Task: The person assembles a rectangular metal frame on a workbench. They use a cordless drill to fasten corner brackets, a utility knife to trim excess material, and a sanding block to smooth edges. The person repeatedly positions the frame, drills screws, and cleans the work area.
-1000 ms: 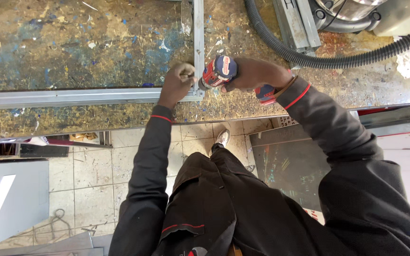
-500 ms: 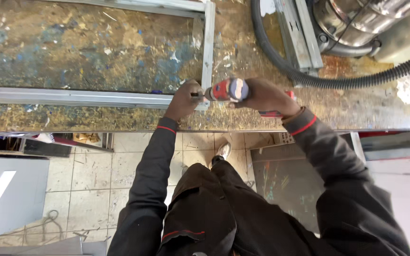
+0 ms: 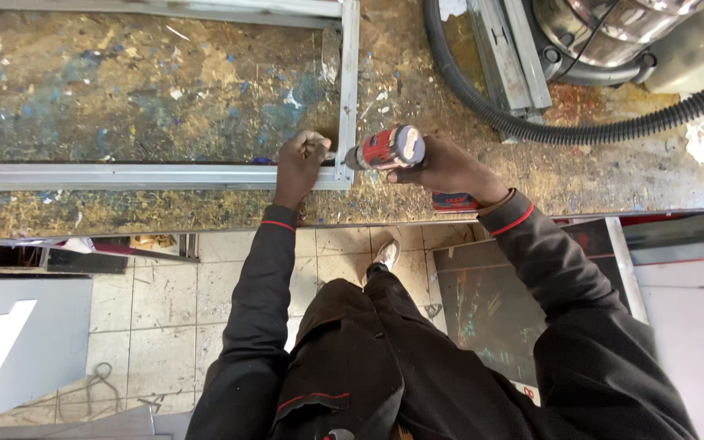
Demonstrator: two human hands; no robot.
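A grey aluminium frame (image 3: 124, 176) lies flat on a paint-stained workbench (image 3: 165, 90); its near rail and right rail (image 3: 348, 73) meet in a corner. My left hand (image 3: 299, 163) presses down on that corner, fingers curled over the joint. My right hand (image 3: 450, 169) grips a red and grey cordless drill (image 3: 389, 149), held sideways with its nose against the outer face of the corner. The drill's tip is hidden between the hands. A red battery base (image 3: 454, 201) shows under my wrist.
A thick black ribbed hose (image 3: 531, 126) curves across the bench to a steel vacuum drum (image 3: 613, 33) at the top right. Metal profiles (image 3: 503, 57) lie beside it. Below the bench edge are a tiled floor (image 3: 165, 310) and a white panel (image 3: 18, 342).
The drill has turned from pointing up to lying sideways against the corner. The view has shifted, so the frame's far rail now shows.
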